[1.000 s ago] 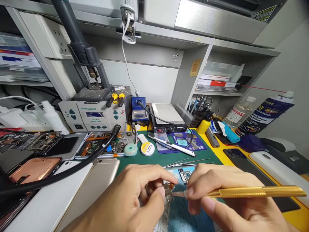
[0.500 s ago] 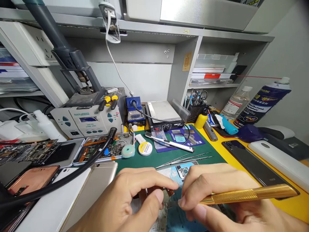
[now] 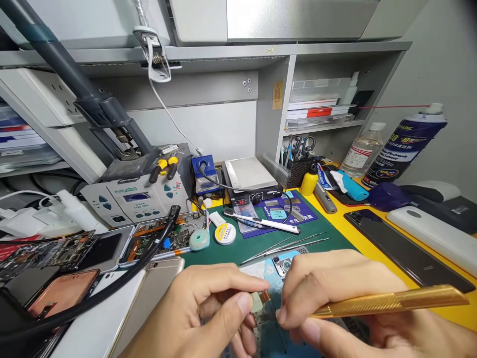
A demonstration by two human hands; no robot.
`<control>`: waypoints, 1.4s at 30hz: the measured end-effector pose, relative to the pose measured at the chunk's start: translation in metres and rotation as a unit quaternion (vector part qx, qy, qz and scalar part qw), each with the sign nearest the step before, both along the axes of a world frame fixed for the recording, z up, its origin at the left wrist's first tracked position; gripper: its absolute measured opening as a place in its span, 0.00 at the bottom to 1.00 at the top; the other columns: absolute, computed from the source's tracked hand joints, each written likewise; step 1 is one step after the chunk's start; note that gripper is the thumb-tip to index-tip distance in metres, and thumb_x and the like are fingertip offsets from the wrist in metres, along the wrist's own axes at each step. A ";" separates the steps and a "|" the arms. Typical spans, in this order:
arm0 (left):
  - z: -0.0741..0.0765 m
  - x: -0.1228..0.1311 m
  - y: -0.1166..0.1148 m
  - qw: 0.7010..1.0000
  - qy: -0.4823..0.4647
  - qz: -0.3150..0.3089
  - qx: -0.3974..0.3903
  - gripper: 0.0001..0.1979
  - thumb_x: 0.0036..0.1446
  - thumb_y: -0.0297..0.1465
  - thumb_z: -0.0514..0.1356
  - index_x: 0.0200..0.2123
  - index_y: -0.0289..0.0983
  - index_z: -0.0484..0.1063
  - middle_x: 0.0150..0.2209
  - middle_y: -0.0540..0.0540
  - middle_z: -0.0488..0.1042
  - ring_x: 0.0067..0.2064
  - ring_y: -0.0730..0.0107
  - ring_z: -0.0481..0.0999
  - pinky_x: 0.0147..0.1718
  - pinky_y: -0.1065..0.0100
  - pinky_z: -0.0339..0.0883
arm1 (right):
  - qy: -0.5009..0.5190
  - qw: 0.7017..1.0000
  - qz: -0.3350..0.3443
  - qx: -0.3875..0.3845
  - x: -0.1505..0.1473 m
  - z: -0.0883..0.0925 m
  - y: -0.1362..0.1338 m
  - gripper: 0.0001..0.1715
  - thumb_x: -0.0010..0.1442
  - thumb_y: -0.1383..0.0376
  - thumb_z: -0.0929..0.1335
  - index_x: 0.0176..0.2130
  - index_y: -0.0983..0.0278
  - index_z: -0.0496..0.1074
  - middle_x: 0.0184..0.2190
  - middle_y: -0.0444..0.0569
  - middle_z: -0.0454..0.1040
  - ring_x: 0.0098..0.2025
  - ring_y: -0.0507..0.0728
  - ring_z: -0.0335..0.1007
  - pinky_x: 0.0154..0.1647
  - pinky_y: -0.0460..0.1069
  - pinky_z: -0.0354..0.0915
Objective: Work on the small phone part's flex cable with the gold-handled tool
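My left hand is curled at the bottom centre, thumb and forefinger pinched on a small circuit part with an orange flex strip. Just right of it my right hand grips a gold knurled tool, whose tip touches that part. Both hands hover over an opened blue phone lying on the green mat. Much of the small part is hidden by my fingers.
Tweezers, solder tins and a white pen lie behind the hands. A rework station, heating plate, opened phones, a black hose, a dark phone, bottle and spray can crowd the bench.
The view has tilted and drifted slightly, shifting the bench leftward. My hands stay pinched on the part and tool, with the tool tip pressed closer against the part.
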State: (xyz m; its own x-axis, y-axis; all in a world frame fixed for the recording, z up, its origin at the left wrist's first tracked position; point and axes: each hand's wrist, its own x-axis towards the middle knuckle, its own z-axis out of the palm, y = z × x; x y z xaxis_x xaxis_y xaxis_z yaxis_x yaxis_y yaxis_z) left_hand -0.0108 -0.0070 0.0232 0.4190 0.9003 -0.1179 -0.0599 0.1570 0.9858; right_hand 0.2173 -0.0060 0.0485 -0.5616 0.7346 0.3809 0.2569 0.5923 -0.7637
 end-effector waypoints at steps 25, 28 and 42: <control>0.005 0.000 0.006 0.997 -0.017 -0.012 -0.072 0.19 0.54 0.45 0.71 0.41 0.38 0.84 0.24 0.53 0.74 0.22 0.75 0.79 0.23 0.76 0.72 | -0.001 0.999 -0.017 0.031 0.001 -0.006 -0.003 0.11 0.61 0.75 0.72 0.40 0.59 0.79 0.32 0.41 0.82 0.35 0.50 0.80 0.41 0.39 0.71; 0.005 -0.001 0.006 0.997 -0.007 -0.015 -0.079 0.19 0.53 0.46 0.71 0.41 0.38 0.85 0.24 0.53 0.73 0.22 0.76 0.79 0.23 0.76 0.72 | 0.004 0.999 -0.031 0.003 0.001 -0.009 -0.004 0.10 0.63 0.73 0.71 0.41 0.58 0.79 0.32 0.41 0.80 0.34 0.50 0.79 0.40 0.41 0.72; 0.009 -0.005 0.003 0.999 0.011 -0.029 -0.030 0.20 0.57 0.49 0.67 0.40 0.38 0.84 0.26 0.51 0.73 0.24 0.75 0.74 0.26 0.73 0.66 | 0.095 0.995 -0.013 0.013 0.000 -0.020 -0.001 0.20 0.56 0.78 0.71 0.42 0.56 0.80 0.29 0.42 0.81 0.29 0.52 0.79 0.33 0.44 0.73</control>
State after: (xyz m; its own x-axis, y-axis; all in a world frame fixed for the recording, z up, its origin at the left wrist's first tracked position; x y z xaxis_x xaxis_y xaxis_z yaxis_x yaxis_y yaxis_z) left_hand -0.0161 -0.0042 0.0318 0.4676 0.8654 -0.1802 -0.0278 0.2181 0.9755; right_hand 0.2174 -0.0074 0.0284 -0.4587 0.7363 0.4975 0.1240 0.6074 -0.7847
